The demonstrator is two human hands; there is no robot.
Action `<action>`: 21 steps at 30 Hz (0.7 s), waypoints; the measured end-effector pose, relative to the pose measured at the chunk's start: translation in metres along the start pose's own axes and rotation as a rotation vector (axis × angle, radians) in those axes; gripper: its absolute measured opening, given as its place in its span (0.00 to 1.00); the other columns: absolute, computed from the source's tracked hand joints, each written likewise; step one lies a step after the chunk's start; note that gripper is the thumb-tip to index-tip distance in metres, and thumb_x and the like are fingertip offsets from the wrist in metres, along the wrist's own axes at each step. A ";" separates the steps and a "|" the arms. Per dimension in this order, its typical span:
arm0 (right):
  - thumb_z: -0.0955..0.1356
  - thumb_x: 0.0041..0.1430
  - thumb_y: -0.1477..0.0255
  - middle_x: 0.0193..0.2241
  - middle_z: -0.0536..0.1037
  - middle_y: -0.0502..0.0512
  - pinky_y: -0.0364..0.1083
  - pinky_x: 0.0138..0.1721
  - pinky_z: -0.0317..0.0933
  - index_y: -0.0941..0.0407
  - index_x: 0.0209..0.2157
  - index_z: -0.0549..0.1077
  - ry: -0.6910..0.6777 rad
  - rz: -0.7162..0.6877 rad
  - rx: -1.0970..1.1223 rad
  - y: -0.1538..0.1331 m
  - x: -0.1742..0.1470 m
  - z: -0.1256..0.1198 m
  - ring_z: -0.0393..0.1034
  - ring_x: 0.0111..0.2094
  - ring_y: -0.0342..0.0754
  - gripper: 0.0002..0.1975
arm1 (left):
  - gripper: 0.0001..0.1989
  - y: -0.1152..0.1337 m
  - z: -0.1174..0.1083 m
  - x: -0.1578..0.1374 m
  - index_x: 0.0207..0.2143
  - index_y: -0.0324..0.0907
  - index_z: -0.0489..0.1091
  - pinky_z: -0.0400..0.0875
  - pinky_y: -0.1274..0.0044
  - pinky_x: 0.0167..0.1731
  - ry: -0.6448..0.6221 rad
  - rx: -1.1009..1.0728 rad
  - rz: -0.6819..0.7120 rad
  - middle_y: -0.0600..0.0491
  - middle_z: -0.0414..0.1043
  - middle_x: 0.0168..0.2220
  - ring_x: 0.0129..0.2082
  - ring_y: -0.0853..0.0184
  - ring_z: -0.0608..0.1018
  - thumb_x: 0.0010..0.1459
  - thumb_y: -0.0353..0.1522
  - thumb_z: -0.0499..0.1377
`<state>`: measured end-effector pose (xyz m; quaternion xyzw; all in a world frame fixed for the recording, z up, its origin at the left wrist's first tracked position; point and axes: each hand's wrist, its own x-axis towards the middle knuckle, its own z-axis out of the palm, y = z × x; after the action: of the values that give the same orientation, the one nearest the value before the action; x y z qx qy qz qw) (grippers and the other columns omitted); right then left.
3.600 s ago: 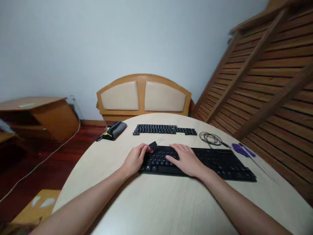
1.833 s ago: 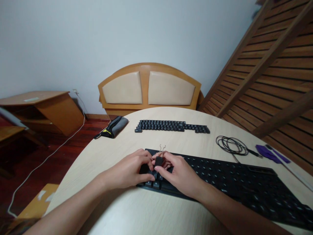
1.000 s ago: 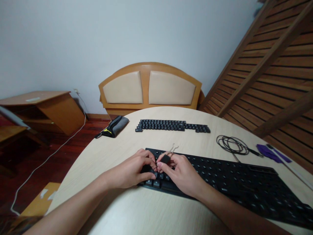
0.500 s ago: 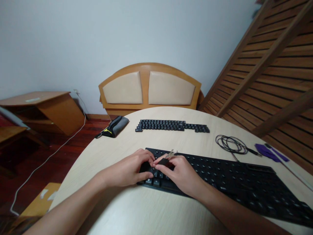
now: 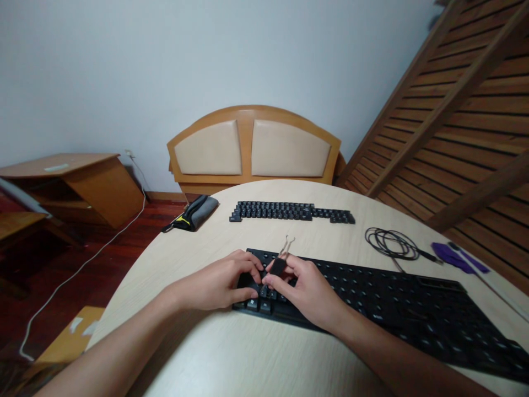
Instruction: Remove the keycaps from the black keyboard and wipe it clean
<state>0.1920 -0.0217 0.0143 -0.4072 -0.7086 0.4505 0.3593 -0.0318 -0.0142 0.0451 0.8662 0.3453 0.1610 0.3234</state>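
The black keyboard (image 5: 363,298) lies across the front of the table, with many of its key positions bare of caps. At its left end, my left hand (image 5: 225,278) has bent fingers and thumb pressed on it, near a few keycaps (image 5: 253,304) still in place. Between the thumb and fingers of my right hand (image 5: 309,281) is a keycap puller (image 5: 278,267) with a black handle. Its two hooked wires point up and away from me, just above the keyboard. My fingers hide part of the keys beneath.
Loose keycaps (image 5: 273,211) lie in rows at the back of the table (image 5: 198,353). A grey and black pouch (image 5: 202,212) sits at the far left edge. On the right are a coiled black cable (image 5: 390,244), a purple cloth (image 5: 454,257) and a pale stick-like thing (image 5: 491,284).
The keycap puller has tipped up in my right hand, its wires now pointing upward instead of lying low to the right. My left hand has stayed almost still.
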 end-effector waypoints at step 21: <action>0.69 0.61 0.70 0.32 0.80 0.48 0.40 0.30 0.64 0.52 0.44 0.75 0.043 -0.102 -0.171 -0.007 -0.001 0.004 0.73 0.27 0.42 0.10 | 0.13 0.005 -0.003 -0.001 0.44 0.43 0.70 0.64 0.65 0.55 -0.040 0.005 0.005 0.49 0.71 0.50 0.53 0.58 0.71 0.56 0.30 0.66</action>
<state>0.1873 -0.0252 0.0191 -0.4095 -0.7563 0.3606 0.3609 -0.0314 -0.0160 0.0501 0.8709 0.3371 0.1435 0.3276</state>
